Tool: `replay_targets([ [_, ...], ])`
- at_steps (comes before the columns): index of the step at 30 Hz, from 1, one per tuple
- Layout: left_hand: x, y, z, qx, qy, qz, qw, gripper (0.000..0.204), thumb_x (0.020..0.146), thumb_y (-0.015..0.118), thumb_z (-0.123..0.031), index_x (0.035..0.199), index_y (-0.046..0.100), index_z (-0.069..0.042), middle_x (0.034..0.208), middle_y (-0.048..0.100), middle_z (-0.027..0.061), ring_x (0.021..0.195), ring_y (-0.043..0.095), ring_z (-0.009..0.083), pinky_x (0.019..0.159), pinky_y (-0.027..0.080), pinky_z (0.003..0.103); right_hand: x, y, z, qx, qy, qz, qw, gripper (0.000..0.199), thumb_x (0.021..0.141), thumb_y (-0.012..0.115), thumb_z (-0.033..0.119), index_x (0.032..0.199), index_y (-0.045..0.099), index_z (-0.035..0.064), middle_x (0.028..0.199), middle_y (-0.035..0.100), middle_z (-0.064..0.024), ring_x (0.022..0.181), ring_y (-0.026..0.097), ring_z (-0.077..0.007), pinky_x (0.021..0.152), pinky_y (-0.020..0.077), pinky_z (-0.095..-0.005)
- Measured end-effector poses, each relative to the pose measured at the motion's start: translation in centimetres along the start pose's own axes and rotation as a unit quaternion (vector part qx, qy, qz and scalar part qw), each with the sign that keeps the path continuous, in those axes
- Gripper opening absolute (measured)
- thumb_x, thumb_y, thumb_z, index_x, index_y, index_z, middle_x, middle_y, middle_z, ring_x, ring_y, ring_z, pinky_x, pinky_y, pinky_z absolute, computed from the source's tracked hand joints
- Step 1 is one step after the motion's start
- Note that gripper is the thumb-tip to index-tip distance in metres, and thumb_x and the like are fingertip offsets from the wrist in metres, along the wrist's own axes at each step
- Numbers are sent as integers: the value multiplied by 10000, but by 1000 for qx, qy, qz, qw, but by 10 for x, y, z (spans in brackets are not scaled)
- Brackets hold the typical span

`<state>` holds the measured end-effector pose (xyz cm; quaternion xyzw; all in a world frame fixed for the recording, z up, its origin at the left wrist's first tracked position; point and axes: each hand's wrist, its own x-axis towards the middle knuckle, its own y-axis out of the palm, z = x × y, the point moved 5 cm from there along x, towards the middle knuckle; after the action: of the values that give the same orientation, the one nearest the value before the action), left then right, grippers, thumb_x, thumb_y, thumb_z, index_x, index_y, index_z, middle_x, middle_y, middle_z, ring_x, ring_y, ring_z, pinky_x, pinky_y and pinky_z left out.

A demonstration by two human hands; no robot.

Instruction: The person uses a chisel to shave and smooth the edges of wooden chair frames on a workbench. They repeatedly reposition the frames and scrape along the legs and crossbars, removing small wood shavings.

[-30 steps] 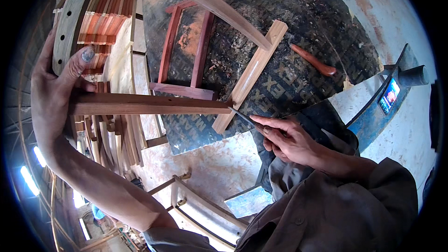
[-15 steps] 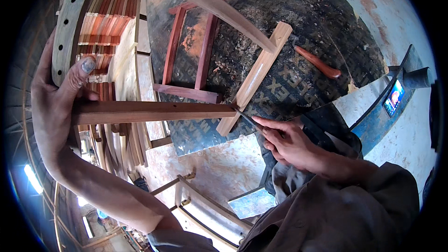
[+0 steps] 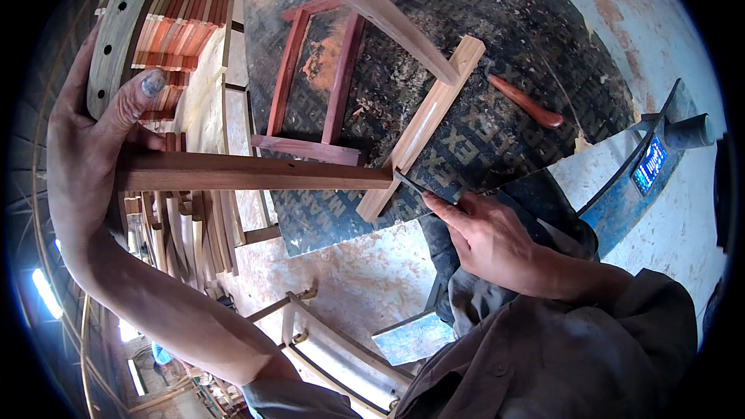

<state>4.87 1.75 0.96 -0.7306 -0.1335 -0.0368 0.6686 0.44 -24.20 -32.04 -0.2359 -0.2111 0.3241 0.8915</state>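
Observation:
My left hand is wrapped around the left corner of a wooden chair-like frame. Its thumb lies by a curved rail with a row of dark holes. From that corner a straight brown wooden bar runs right, to a pale wooden crosspiece. A second curved bar meets this crosspiece higher up. My right hand grips a narrow metal-bladed chisel, index finger stretched along it; the handle is hidden in the fist. The blade's tip touches the joint between brown bar and crosspiece.
Under the work lies a dark board strewn with shavings, holding a reddish wooden frame and a wooden-handled tool. Stacked wood strips stand left. A lit phone rests on a blue curved piece at right.
My right hand has turned slightly and shifted right, the chisel's tip moving a little up and right along the joint. My left hand and the frame have shifted slightly left.

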Motion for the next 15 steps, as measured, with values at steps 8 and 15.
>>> replay_targets([
  [8, -5, 0, -13, 0, 14, -14, 1000, 978, 840, 821, -553, 1558, 412, -28, 983, 755, 130, 596, 710, 149, 532, 626, 287, 8, 9, 11, -17, 25, 50, 998, 614, 852, 673, 3, 1455, 563, 34, 874, 624, -212, 718, 644, -386, 651, 539, -480],
  [15, -6, -2, -13, 38, 5, -8, 999, 967, 844, 820, -547, 1557, 420, -30, 956, 747, 117, 589, 701, 144, 532, 619, 270, 12, 17, 7, -37, 15, 53, 998, 677, 843, 685, 36, 1494, 503, 5, 885, 635, -244, 680, 678, -391, 614, 558, -481],
])
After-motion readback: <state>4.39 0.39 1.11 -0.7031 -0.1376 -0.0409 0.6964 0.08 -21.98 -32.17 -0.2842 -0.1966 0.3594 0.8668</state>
